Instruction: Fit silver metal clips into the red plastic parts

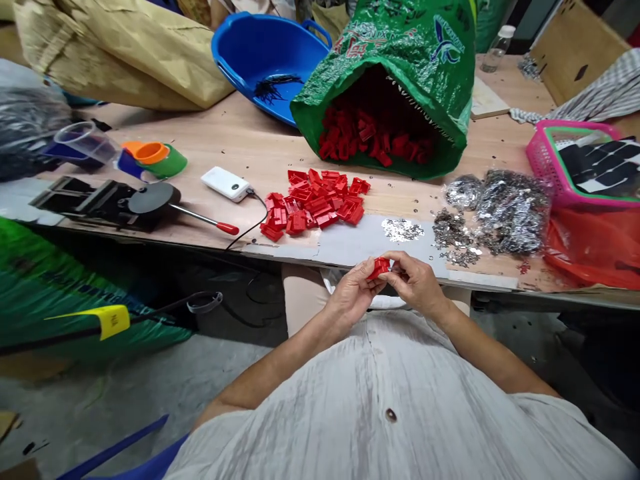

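Note:
Between both hands, just off the table's front edge, is a small red plastic part [380,267]. My left hand [354,291] is closed on its left side. At its right side, the thumb and fingertips of my right hand [416,283] pinch together; whether they also hold a tiny metal piece is too small to see. Past the hands lies a flat scatter of small shiny metal pieces [401,230]. To its left is a heap of similar red plastic parts [314,203]. Darker small metal pieces [453,233] are piled to the right.
Behind the heap, a green sack [400,40] gapes with red parts inside. A blue basin [235,50] holds black strips. On the left are a hand press [155,198] and a white power bank [225,182]; right, a plastic bag of metal pieces [515,210] and a pink basket [543,163].

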Demonstrator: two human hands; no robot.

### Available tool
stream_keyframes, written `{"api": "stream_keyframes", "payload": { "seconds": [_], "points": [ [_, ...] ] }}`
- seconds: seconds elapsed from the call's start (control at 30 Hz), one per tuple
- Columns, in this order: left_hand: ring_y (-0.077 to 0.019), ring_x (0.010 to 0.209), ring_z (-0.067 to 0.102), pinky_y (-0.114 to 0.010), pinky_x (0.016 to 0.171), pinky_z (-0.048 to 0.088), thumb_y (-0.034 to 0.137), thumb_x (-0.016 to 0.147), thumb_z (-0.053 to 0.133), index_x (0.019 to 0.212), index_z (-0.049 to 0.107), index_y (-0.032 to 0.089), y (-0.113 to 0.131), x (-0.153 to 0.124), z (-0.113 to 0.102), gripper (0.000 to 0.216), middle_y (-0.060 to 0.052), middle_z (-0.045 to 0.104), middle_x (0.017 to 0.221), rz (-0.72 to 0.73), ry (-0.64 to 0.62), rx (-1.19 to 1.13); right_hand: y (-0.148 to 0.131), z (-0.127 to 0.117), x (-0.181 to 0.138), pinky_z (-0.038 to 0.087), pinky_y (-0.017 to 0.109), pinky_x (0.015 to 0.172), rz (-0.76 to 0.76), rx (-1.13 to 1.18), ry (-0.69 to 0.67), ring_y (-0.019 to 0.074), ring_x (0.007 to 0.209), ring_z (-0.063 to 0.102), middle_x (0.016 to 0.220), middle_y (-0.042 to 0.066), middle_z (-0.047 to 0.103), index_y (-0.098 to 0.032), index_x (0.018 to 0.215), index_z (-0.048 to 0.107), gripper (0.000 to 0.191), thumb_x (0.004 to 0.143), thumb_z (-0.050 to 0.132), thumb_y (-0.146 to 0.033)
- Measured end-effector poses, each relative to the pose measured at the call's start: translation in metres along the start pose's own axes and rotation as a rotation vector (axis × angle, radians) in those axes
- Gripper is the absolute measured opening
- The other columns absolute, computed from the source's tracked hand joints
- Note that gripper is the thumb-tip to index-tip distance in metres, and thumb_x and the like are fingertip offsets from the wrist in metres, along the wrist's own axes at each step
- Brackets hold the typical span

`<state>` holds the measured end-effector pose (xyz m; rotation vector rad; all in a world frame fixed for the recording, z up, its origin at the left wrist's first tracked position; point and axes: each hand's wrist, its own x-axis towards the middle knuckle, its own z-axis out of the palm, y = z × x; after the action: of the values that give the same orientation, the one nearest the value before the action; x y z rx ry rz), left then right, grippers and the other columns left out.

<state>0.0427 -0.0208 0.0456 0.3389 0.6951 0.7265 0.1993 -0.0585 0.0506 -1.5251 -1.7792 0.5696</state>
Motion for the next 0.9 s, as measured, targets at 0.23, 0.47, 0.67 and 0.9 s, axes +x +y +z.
{"api": "stream_keyframes", "payload": {
  "seconds": [0.23, 0.47, 0.67, 0.9],
  "points": [
    [-0.013, 0.081, 0.067, -0.029, 0.086, 0.049, 0.033, 0.067, 0.086, 0.097, 0.067, 0.019, 0.009, 0.001, -0.017, 0.038, -0.001, 0.073, 0.088, 0.08, 0.012, 0.183, 0.034, -0.03, -0.017, 0.043, 0.026, 0.059, 0.201, 0.056, -0.048, 0.0117, 0.056, 0.051, 0.079, -0.002, 0.063, -0.024, 0.12, 0.062, 0.034, 0.091, 0.061, -0.041],
    [-0.0119, 0.076, 0.065, -0.026, 0.078, 0.049, 0.025, 0.06, 0.088, 0.088, 0.064, 0.016, 0.012, 0.0, -0.019, 0.038, 0.0, 0.071, 0.083, 0.209, 0.056, 0.403, 0.084, -0.059, -0.008, 0.046, 0.034, 0.075, 0.233, -0.477, 0.122, 0.0227, 0.089, 0.064, 0.1, 0.007, 0.07, -0.021, 0.102, 0.07, 0.018, 0.091, 0.058, -0.029],
    [-0.0135, 0.078, 0.065, -0.025, 0.074, 0.05, 0.023, 0.059, 0.089, 0.087, 0.065, 0.017, 0.008, 0.0, -0.017, 0.038, -0.001, 0.072, 0.082, 0.262, 0.081, 0.549, 0.087, -0.05, 0.021, 0.045, 0.035, 0.073, 0.211, -0.613, 0.049, 0.0238, 0.089, 0.063, 0.1, 0.008, 0.07, -0.022, 0.099, 0.071, 0.016, 0.092, 0.057, -0.026],
    [-0.0152, 0.079, 0.066, -0.027, 0.074, 0.052, 0.024, 0.059, 0.089, 0.087, 0.066, 0.018, 0.008, 0.0, -0.023, 0.037, -0.002, 0.072, 0.084, 0.309, 0.094, 0.583, 0.084, -0.043, 0.041, 0.045, 0.035, 0.072, 0.183, -0.612, 0.006, 0.0229, 0.086, 0.062, 0.098, 0.008, 0.069, -0.022, 0.095, 0.071, 0.017, 0.093, 0.055, -0.025]
  ]
}}
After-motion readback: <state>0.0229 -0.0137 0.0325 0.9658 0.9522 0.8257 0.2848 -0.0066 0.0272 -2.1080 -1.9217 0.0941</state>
